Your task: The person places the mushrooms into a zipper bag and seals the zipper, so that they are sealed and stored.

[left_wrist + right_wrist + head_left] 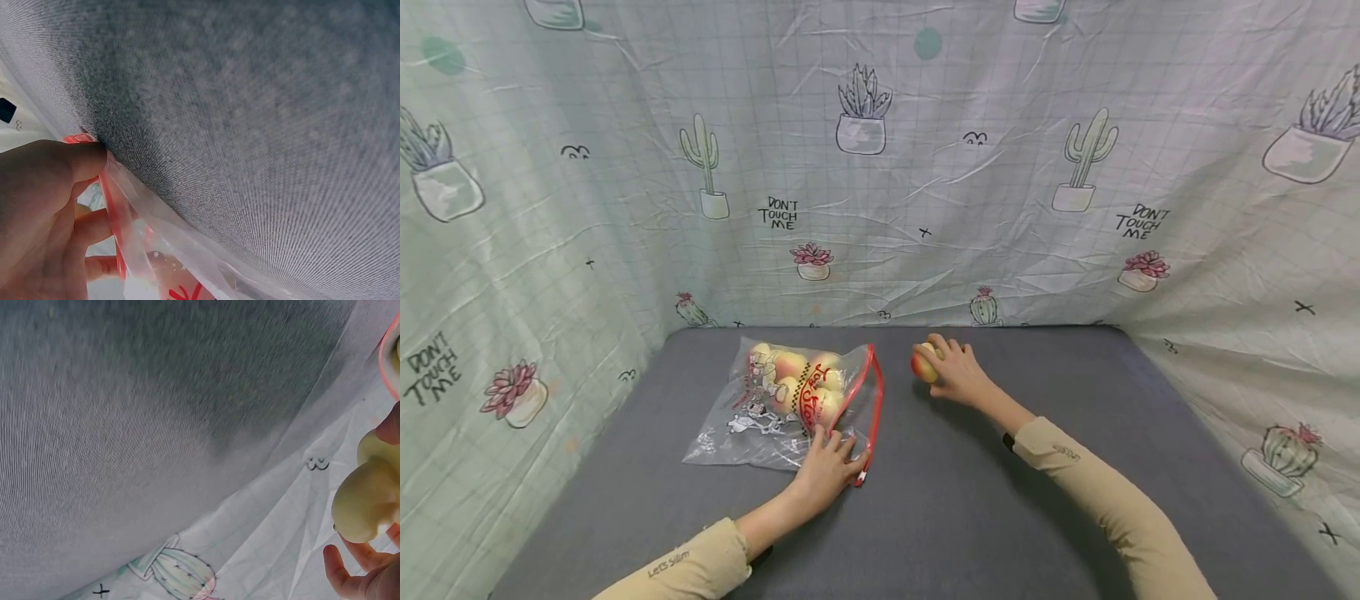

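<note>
A clear plastic zip bag [715, 442] with red lettering lies on its side at the left, several yellow-and-red apples [790, 364] inside it. My left hand [826, 473] holds the near corner of its mouth. In the left wrist view, thumb and fingers pinch the red zip edge [112, 203], thumb on one side and fingers on the other. Right of the bag, my right hand [958, 373] grips a single apple [924, 364] near the far part of the table. The right wrist view shows its pale yellow side [362, 503] between thumb and curled fingers.
A dark grey cloth covers the table [985, 517]. Behind and along both sides hangs a pale curtain [917, 275] printed with cacti. The bag's red-edged mouth faces right, toward the right hand.
</note>
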A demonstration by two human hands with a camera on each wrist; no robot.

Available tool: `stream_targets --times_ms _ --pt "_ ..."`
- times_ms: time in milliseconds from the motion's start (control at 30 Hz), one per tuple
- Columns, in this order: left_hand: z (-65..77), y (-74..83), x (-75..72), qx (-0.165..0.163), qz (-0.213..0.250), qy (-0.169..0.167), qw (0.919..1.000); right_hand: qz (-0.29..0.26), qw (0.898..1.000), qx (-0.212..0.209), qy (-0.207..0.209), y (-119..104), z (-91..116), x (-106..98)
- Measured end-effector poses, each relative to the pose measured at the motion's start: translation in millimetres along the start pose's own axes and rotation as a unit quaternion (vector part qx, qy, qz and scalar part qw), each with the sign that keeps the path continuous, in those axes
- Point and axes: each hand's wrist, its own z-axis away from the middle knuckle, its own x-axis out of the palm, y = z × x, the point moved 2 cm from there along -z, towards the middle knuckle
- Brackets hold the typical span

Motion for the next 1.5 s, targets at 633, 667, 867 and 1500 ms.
stream_targets --times_ms 633,667,867,1500 --pt "1.3 0.3 -0.2 0.002 -0.002 -0.008 1.0 -0.018 1.0 0.004 0.009 -36 11 -2" --pt "1.1 0.1 -0.3 0.002 -0.001 -0.008 1.0 -0.017 1.0 0.003 0.01 -38 11 -2" --pt "1.1 -0.6 -1.6 0.0 0.008 0.003 1.0 -0.01 1.0 0.001 0.011 -46 15 -1" --pt "-0.2 -0.4 -2.7 -0.006 -0.008 0.006 0.9999 -0.018 1.0 -0.012 0.02 -70 18 5"
